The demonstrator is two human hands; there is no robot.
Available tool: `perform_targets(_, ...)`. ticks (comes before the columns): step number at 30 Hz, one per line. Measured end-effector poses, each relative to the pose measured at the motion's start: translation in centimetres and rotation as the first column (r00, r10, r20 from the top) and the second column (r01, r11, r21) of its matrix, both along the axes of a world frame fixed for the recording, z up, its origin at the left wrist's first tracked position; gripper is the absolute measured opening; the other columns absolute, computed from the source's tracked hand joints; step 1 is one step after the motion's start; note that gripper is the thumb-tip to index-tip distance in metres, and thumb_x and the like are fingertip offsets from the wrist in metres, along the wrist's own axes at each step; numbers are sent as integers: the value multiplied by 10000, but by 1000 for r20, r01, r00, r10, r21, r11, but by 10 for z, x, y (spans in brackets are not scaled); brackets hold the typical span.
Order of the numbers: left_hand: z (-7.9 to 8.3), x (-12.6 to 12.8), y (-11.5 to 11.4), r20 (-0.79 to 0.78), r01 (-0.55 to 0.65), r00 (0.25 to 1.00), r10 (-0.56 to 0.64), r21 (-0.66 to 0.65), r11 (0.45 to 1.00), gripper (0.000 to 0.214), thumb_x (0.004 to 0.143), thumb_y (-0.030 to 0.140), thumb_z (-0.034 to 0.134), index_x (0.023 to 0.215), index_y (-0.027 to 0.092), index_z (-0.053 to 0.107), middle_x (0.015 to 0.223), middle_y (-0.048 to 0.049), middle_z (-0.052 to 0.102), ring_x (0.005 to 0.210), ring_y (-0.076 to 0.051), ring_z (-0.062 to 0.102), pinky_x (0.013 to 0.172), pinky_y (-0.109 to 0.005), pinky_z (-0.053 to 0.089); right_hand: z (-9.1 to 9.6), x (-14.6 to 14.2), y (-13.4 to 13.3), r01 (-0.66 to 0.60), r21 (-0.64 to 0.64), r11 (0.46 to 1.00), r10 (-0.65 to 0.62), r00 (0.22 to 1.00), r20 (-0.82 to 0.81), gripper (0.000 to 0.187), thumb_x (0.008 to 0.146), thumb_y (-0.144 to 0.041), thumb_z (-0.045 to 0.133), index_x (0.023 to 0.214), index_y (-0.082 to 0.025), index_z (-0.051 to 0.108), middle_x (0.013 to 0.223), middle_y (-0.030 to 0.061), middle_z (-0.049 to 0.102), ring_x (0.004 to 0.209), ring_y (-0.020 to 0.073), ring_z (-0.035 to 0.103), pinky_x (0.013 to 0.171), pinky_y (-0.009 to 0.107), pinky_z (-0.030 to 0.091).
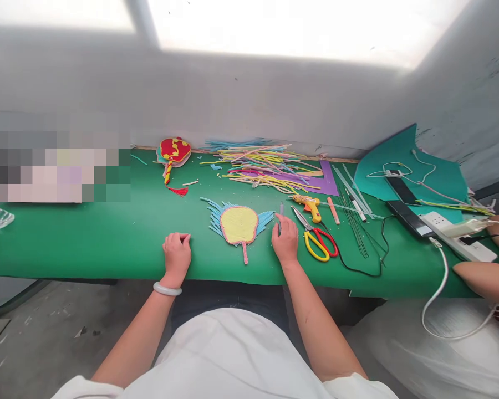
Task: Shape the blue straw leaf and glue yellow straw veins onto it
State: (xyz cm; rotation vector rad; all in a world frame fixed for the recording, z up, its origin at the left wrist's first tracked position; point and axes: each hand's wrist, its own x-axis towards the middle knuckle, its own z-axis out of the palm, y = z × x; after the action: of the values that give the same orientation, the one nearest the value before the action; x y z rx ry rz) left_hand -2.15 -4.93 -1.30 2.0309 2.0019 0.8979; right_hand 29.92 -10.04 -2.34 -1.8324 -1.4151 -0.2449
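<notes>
A yellow fan shape (238, 224) with a pink rim, a pink handle and blue strips fanned out behind it lies on the green table (87, 238) between my hands. My left hand (177, 250) rests on the table left of it, fingers curled into a loose fist with nothing in it. My right hand (285, 238) sits right of the fan shape, fingers closed on a thin grey tool (281, 213) that points away from me.
Yellow-and-red scissors (316, 238) and a yellow glue gun (307, 204) lie right of my right hand. Behind are a heap of coloured strips (266, 166), a red-and-yellow fan (173, 151), teal sheets, phones (407, 217) and a power strip (461, 235). Another person's arm (486, 280) is at far right.
</notes>
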Motion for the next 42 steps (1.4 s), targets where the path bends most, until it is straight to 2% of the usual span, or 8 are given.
perform_targets(10, 1, -13, 2, 284, -141, 945, 161, -90, 986, 325, 868, 506, 500, 809, 198, 585, 793, -48, 689, 740, -207, 639, 727, -328, 486, -1, 0, -1, -17, -5, 1000, 17, 1000, -4, 334, 972, -227, 430, 1255, -169, 597, 1138, 145, 653, 1111, 252, 573, 964, 444, 460)
perform_targets(15, 6, -14, -1, 321, -91, 937, 136, -151, 984, 454, 877, 558, 463, 574, 226, 520, 604, -14, 620, 637, -193, 595, 694, -320, 461, 0, 0, 1, -23, 1, 1000, 23, 999, -27, 330, 989, -282, 433, 1261, -190, 595, 1134, 131, 660, 1111, 245, 575, 961, 445, 468)
perform_targets(20, 7, -12, 3, 413, -95, 897, 160, -173, 980, 375, 904, 532, 424, 775, 224, 597, 786, -36, 701, 764, -206, 663, 774, -332, 486, 3, -1, -3, -18, 20, 1000, 19, 997, -78, 338, 1010, -240, 360, 1251, -211, 597, 1105, 107, 674, 1054, 217, 595, 923, 409, 486)
perform_targets(24, 6, -11, 5, 378, -89, 912, 158, -194, 977, 383, 899, 543, 412, 807, 229, 612, 808, -45, 718, 816, -234, 672, 841, -378, 484, 13, 7, 2, -6, 10, 1000, 7, 991, -132, 356, 1014, -270, 347, 1280, -207, 575, 978, 93, 682, 929, 210, 618, 849, 394, 501)
perform_targets(29, 8, -11, 4, 346, -97, 923, 169, -216, 972, 404, 900, 547, 391, 796, 234, 625, 795, -50, 725, 851, -255, 668, 859, -406, 481, 36, 30, 34, 88, 12, 996, -74, 901, -427, 422, 974, -420, 412, 1290, -167, 531, 1015, 117, 690, 928, 233, 652, 886, 435, 487)
perform_targets(33, 7, -11, 4, 348, -129, 915, 203, -224, 966, 377, 881, 550, 433, 834, 233, 631, 816, -50, 728, 850, -252, 672, 839, -402, 492, 53, 43, 47, 200, 88, 976, -128, 848, -514, 384, 968, -467, 413, 1182, -171, 531, 1015, 114, 704, 937, 226, 668, 836, 390, 511)
perform_targets(38, 4, -12, 6, 401, -158, 889, 221, -185, 970, 345, 819, 539, 551, 929, 220, 620, 857, -43, 706, 849, -240, 669, 813, -379, 503, 56, 45, 21, 402, 169, 900, -237, 776, -584, 360, 967, -486, 413, 1127, -168, 467, 999, 138, 676, 949, 223, 657, 826, 377, 510)
perform_targets(42, 11, -7, 5, 391, -173, 892, 226, -166, 971, 322, 821, 510, 558, 943, 220, 628, 887, -41, 697, 856, -237, 656, 789, -367, 496, 46, 38, -8, 453, 174, 874, -257, 736, -626, 330, 965, -488, 425, 1098, -186, 432, 961, 123, 675, 875, 205, 654, 807, 380, 512)
